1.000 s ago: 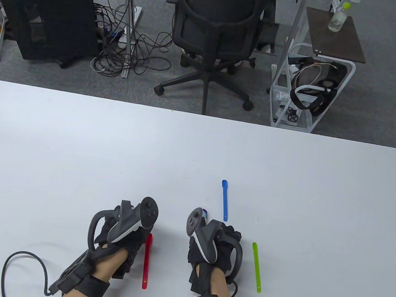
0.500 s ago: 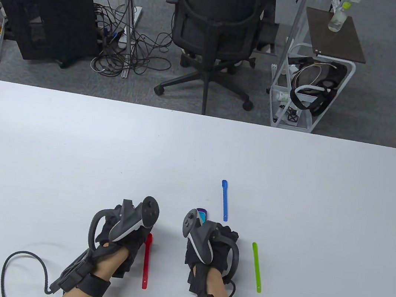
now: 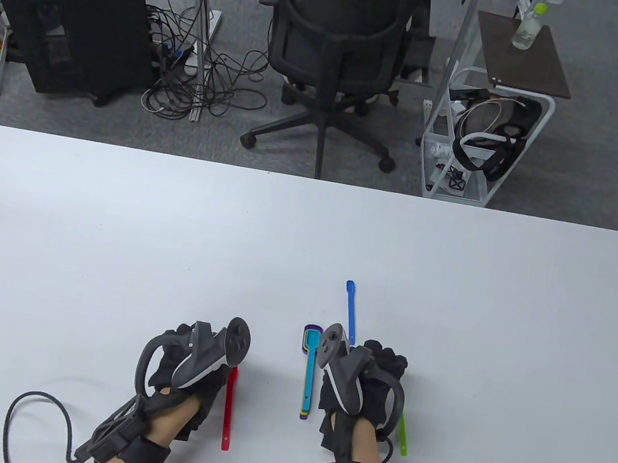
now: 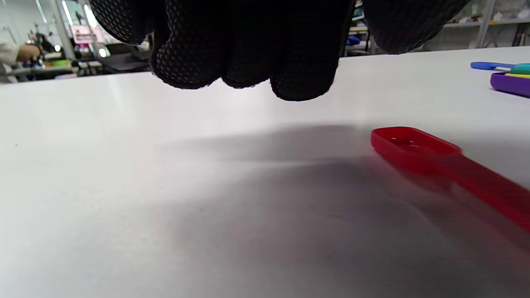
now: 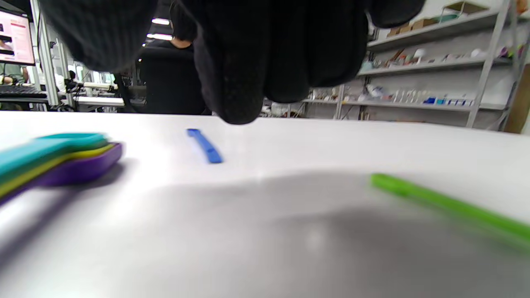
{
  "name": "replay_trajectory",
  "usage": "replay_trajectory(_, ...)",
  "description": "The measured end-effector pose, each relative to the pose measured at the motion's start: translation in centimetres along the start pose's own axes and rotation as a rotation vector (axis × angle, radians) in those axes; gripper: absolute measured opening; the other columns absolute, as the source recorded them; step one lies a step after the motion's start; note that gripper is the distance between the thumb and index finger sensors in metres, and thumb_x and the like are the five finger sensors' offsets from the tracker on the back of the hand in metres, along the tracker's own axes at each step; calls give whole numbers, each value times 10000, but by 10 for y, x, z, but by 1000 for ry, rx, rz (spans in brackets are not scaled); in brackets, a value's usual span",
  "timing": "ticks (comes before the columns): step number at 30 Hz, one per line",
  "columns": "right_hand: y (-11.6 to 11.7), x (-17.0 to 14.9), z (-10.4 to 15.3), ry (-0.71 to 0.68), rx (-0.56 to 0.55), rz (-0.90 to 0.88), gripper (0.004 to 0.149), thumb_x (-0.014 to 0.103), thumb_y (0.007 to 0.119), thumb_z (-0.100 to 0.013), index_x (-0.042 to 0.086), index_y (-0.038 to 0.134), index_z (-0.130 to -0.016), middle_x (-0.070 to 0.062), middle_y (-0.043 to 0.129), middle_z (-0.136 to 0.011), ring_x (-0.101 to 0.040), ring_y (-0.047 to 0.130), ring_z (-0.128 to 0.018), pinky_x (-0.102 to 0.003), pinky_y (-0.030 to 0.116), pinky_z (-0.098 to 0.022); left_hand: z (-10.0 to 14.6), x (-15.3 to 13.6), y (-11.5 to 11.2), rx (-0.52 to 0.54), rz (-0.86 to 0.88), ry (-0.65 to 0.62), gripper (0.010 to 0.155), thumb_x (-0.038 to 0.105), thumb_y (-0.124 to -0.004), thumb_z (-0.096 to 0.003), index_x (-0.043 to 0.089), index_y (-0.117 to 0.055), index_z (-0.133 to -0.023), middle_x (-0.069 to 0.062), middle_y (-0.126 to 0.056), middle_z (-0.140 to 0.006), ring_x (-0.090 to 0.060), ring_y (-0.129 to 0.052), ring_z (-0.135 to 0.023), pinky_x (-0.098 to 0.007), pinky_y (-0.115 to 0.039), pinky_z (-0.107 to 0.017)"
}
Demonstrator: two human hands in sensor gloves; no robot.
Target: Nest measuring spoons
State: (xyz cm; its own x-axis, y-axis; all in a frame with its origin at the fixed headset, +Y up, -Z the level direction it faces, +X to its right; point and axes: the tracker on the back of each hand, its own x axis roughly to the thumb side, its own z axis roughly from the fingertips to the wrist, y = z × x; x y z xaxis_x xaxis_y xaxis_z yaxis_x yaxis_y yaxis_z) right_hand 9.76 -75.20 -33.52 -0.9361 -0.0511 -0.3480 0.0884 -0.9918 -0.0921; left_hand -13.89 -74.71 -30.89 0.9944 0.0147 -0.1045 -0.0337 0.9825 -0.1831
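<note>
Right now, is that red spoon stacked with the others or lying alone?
Alone. The red spoon lies bowl-up on the table, apart from the nested stack.

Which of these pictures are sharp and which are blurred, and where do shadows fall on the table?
Table view: sharp, evenly lit, with only soft shadows beside the hands. Left wrist view: the red spoon has a fairly sharp bowl, its handle blurs toward the camera, and a broad shadow lies beneath the left hand. Right wrist view: the nested spoons and green spoon are blurred; a shadow darkens the near table.
</note>
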Motion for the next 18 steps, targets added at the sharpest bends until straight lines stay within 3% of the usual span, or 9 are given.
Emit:
replay_trajectory(7,-3,-35,-10,96,27,-36,508,589,715,-316,238,893,-639,9,842,-815,-337,788,-771,-554,536,-744,3,0,-1,-37,-42,44,548,550,-700,-460,134,-898,-756,-82,-867,-776,-365,-888,-673,-603,-663,-641)
replay_trajectory(18,3,-60,-17,147,105,-74,497,582,717,-323,241,893,-639,9,841,-815,-339,788,-771,-557,537,-742,14,12,-6,-108,-82,37,578,586,-713,-444,121,-927,-712,-79,-894,-737,-367,-902,-646,-604,-672,-634)
